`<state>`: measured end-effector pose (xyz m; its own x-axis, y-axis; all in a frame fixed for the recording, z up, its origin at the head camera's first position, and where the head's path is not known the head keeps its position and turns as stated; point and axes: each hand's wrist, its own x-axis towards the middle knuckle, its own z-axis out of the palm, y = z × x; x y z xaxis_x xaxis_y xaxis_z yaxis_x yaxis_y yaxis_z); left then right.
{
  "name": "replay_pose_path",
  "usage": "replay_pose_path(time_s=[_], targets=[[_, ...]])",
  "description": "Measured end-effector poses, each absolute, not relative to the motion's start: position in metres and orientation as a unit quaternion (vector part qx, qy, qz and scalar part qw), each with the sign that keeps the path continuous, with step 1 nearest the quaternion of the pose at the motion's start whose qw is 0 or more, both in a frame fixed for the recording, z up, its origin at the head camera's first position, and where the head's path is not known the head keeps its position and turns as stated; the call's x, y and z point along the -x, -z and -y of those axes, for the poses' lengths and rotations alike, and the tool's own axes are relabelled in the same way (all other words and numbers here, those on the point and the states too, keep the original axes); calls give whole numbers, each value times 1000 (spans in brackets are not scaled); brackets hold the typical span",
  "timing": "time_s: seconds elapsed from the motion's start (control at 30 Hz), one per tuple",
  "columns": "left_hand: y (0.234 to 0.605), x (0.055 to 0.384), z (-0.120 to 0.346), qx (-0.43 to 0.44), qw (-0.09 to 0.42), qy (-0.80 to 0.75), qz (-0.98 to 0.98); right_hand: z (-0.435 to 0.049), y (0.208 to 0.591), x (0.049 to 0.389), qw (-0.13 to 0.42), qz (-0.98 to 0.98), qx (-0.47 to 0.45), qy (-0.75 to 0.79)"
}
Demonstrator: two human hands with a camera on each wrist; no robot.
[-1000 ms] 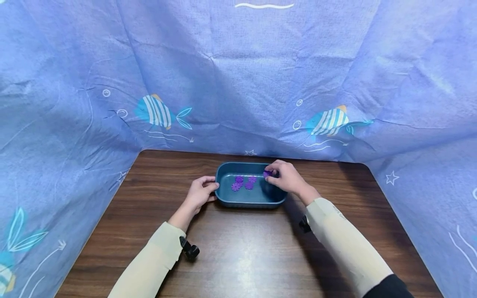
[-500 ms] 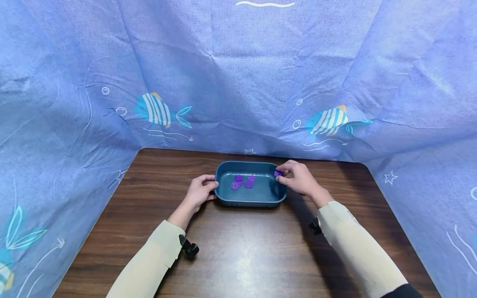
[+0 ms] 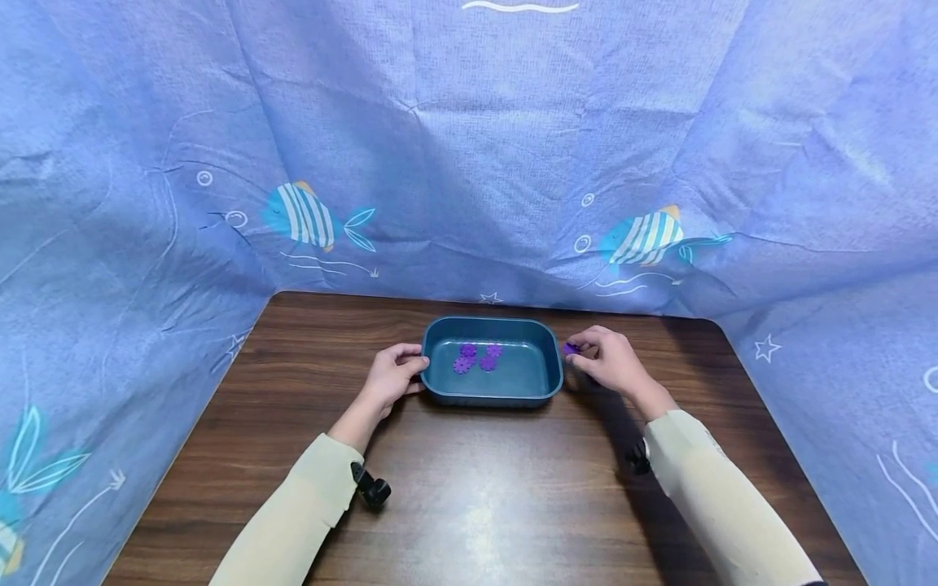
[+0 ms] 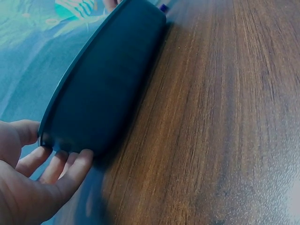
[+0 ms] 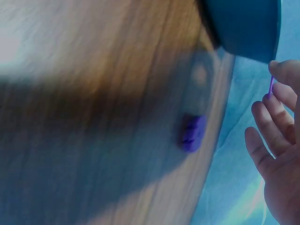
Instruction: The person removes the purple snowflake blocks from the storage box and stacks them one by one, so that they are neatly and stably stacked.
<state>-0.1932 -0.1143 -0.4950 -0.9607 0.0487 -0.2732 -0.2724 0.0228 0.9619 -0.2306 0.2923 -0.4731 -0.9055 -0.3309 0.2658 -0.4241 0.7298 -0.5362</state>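
A dark teal rectangular bin [image 3: 523, 401] stands on the table. At its left end my left hand [image 3: 391, 378] grips it, thumb on the rim and fingers against the outer wall, as the left wrist view also shows. Inside lie several purple notched plastic discs [image 3: 464, 365], in two small clusters. Just outside the right end, my right hand [image 3: 614, 360] pinches one thin purple notched disc [image 5: 271, 86] between thumb and forefinger, edge-on in the right wrist view. Below that hand, a thicker purple notched piece [image 5: 194, 133] lies on the table; its exact make-up is blurred.
The dark wood-grain table [image 3: 469, 480] has rounded far corners. A blue curtain [image 3: 484, 163] with fish drawings hangs behind and at both sides. A black wrist camera [image 3: 375, 491] sits on the left sleeve, another [image 3: 637, 457] on the right.
My right hand has moved from inside the bin's right end, over the rim, to outside on the right, still pinching the purple disc. My left hand keeps its place on the bin.
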Motion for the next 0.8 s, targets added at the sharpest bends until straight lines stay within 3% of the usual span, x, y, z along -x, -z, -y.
replay_pose_path(time_s=[0.8], targets=[[492, 193, 113, 82, 119, -696, -703, -341, 506, 212, 56, 948, -144, -279]])
